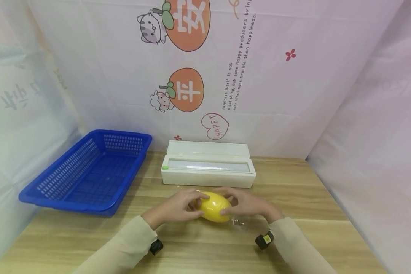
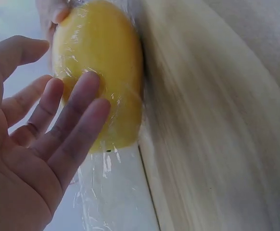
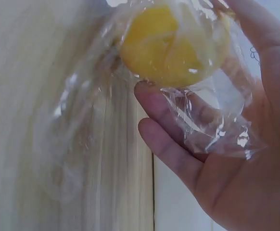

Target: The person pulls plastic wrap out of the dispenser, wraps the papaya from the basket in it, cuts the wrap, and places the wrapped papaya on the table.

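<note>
A smooth yellow oval fruit, wrapped in clear cling film, is between both hands near the middle of the wooden table. My right hand holds its right end, with the thumb on the near side and fingers behind. Loose, crumpled film hangs from that end in the right wrist view. My left hand is at the other end, its fingers spread and loosely bent. In the left wrist view its fingertips are against or just in front of the wrapped surface; actual contact is hard to tell.
Behind the fruit stands a long white cling film box, its lid raised and a film roll visible inside. A blue plastic basket sits at the left. Printed white cloth encloses the table's back and sides.
</note>
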Tool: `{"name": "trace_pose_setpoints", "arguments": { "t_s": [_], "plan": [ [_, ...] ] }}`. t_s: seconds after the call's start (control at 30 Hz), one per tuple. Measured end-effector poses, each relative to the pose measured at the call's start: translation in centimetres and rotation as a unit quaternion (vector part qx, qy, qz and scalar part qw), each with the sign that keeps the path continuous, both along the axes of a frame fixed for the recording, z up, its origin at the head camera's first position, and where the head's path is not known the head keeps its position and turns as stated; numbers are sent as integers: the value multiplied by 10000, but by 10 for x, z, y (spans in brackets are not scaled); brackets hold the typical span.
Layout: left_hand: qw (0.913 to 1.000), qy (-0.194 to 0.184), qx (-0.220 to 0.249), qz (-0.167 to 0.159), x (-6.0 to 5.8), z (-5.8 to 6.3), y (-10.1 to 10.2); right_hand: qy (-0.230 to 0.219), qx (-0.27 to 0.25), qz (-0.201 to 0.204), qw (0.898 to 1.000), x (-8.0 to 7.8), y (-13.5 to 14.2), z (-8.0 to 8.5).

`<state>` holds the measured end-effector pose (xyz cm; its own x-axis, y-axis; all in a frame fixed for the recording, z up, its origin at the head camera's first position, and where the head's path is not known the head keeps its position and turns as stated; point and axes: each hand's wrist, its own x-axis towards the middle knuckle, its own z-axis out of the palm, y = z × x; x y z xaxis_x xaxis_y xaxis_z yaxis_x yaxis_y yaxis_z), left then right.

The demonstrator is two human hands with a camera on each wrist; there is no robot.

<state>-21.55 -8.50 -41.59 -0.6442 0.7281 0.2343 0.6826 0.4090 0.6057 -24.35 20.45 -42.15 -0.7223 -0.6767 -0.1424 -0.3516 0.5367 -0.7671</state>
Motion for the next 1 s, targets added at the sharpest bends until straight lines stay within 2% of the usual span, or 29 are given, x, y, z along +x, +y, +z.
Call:
{"name": "trace_pose_setpoints", "arguments": {
  "t_s": [0.2, 0.43, 0.67, 0.83, 1.0],
  "plan": [
    [9997, 120, 196, -59, -4, -5, -5, 284, 149, 89, 9994, 2, 0, 2],
    [9994, -273, 177, 113, -11, -13, -10, 219, -125, 134, 9996, 2, -1, -1],
    [9998, -202, 75, 58, -13, -14, -12, 255, -277, 302, 9988, 6, -9, -3],
    [9993, -358, 35, 85, -13, -15, -11, 364, -137, 363, 9986, 10, -13, -3],
    [9999, -38, 22, 134, -14, -18, -11, 424, -112, 289, 9986, 13, -14, -1]
  ]
}}
